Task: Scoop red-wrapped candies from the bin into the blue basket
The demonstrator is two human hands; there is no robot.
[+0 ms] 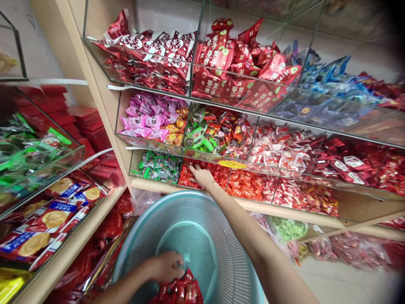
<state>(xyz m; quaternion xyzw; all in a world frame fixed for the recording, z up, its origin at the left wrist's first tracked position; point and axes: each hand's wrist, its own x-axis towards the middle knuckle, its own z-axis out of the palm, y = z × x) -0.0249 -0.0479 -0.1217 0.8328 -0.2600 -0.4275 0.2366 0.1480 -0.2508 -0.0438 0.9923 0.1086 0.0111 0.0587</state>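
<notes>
A pale blue plastic basket [202, 211] sits low in front of me, with a small pile of red wrapped candies [182, 291] at its near side. My left hand [166, 266] is inside the basket, fingers curled down onto that pile. My right hand [201, 176] reaches forward into the bottom clear bin of small red candies [247, 185], fingers bent into the sweets. What the fingers hold, if anything, is hidden among the wrappers.
Clear bins on wooden shelves hold green candies [158, 166], pink ones [148, 118], mixed sweets [211, 131], red packets [152, 55] and blue packets [325, 76]. A yellow price label [232, 164] sticks on the bin front. Biscuit packs [47, 223] fill bins at left.
</notes>
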